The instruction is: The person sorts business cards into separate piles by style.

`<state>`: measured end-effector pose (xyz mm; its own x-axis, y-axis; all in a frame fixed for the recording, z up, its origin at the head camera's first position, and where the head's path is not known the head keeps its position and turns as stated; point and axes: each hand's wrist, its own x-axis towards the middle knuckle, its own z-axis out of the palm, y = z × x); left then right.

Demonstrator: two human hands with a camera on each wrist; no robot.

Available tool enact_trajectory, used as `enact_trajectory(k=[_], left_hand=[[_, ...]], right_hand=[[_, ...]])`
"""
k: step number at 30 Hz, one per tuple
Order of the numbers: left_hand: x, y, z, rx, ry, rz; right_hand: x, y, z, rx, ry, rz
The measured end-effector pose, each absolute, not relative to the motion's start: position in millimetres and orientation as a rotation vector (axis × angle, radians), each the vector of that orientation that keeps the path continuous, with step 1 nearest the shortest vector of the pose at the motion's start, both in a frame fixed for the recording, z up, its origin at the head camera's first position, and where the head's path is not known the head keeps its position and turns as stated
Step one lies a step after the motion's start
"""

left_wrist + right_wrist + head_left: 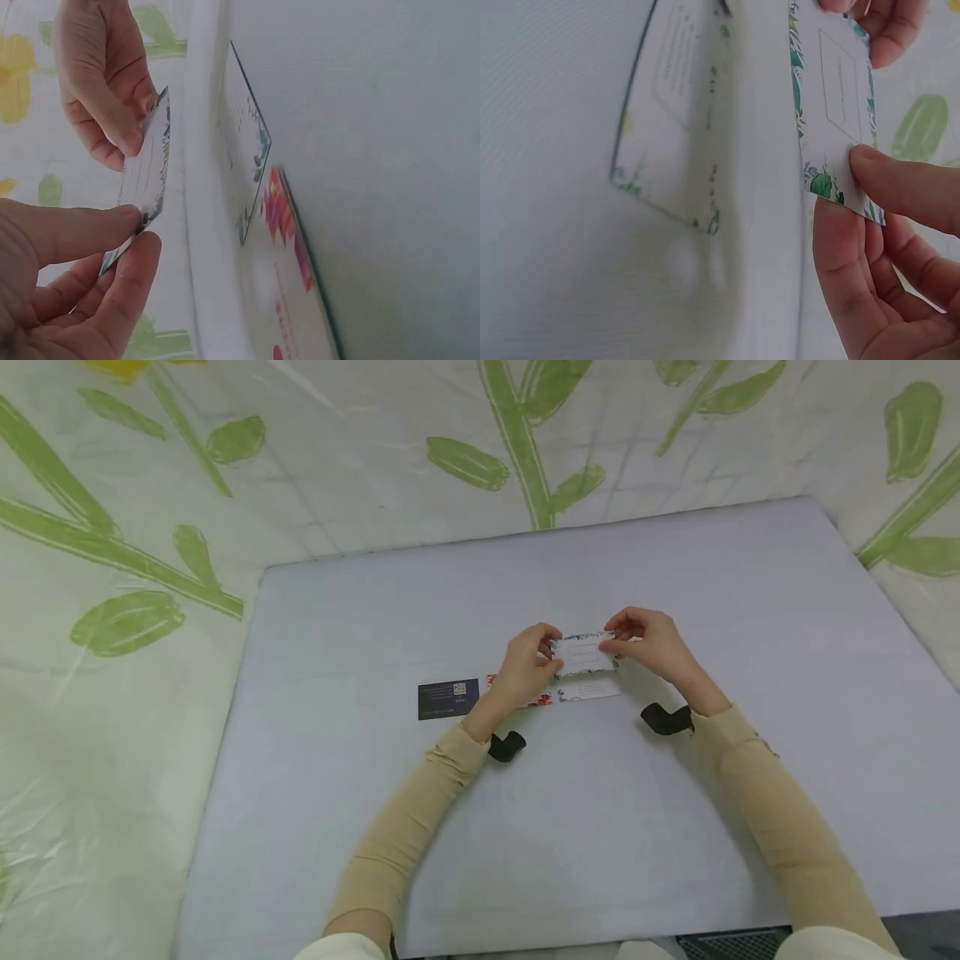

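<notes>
Between both hands, raised off the table, is a white card [581, 654] with a leafy printed border and a small text frame. The left hand [528, 662] pinches its left end between thumb and fingers. At the opposite end, the right hand [647, 642] pinches it the same way, thumb on the printed face in the right wrist view. Below it on the table lies another white leaf-bordered card [590, 691]. Beside that is a card with red and orange floral print [289, 240], partly hidden by the left hand in the head view. A dark card [447, 700] with a square code lies furthest left.
A pale cloth-covered table [337, 827] carries the row of cards. Black curved pieces stick out near the left wrist [507, 747] and the right wrist [666, 719]. Behind the table hangs a white sheet [360, 468] painted with green leaves.
</notes>
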<state>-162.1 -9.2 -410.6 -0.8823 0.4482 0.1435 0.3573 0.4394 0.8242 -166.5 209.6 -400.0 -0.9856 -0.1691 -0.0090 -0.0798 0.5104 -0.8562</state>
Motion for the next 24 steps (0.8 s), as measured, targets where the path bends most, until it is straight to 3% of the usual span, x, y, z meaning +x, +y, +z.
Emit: enact_trajectory(k=[24], left_hand=[[-147.2,-1.0,-420.2,0.752,2.699,1.024]], right_hand=[[-156.3,221.1,-421.2,-0.197,2.563,-1.3]])
